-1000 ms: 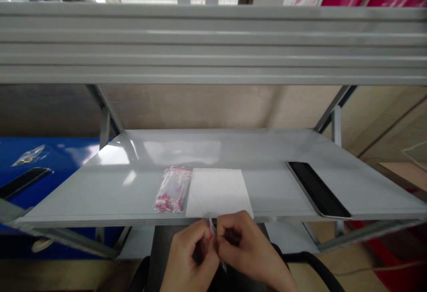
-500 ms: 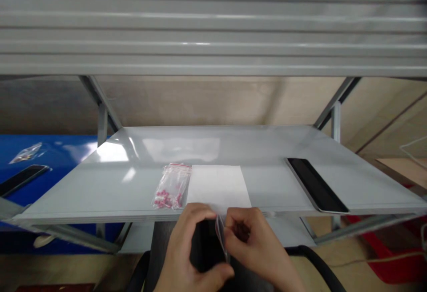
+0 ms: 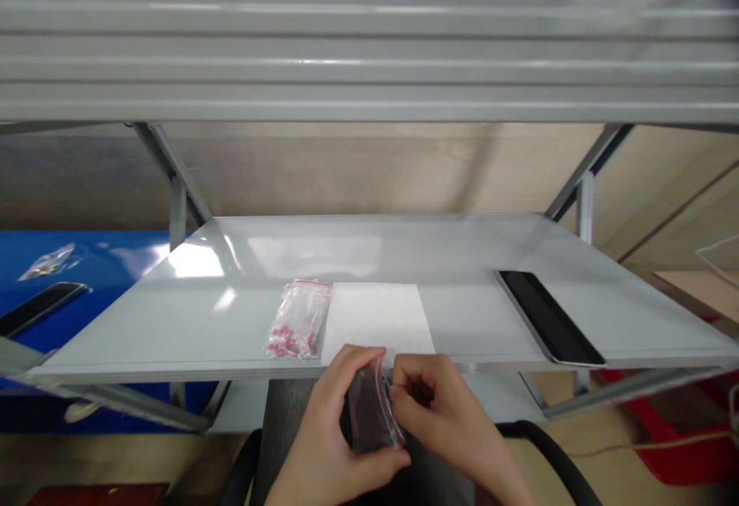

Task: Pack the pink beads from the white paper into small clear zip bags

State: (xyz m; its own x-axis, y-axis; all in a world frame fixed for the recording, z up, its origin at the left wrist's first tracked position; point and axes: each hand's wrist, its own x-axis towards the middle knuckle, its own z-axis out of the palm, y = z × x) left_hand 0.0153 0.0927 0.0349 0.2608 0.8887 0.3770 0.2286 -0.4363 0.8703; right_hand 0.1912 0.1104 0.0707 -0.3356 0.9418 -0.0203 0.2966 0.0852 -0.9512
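Observation:
Just below the front edge of the grey shelf (image 3: 173, 321), both of my hands hold a small clear zip bag (image 3: 372, 406) with a red seal strip. My left hand (image 3: 332, 433) wraps round its left side, thumb underneath. My right hand (image 3: 444, 413) pinches the bag's top right edge. Above them on the shelf lie a white paper sheet (image 3: 378, 317) and, left of it, a clear bag of small pink pieces (image 3: 297, 327).
A dark tablet (image 3: 548, 320) lies at the shelf's right. To the left, a blue surface (image 3: 86, 259) carries a phone (image 3: 38, 307) and another small bag (image 3: 49, 261). A metal shelf beam (image 3: 369, 51) spans overhead. A red crate (image 3: 687, 444) sits low right.
The zip bag has turned from edge-on to broad side toward me, and my left hand has closed round it. The camera tilted slightly down.

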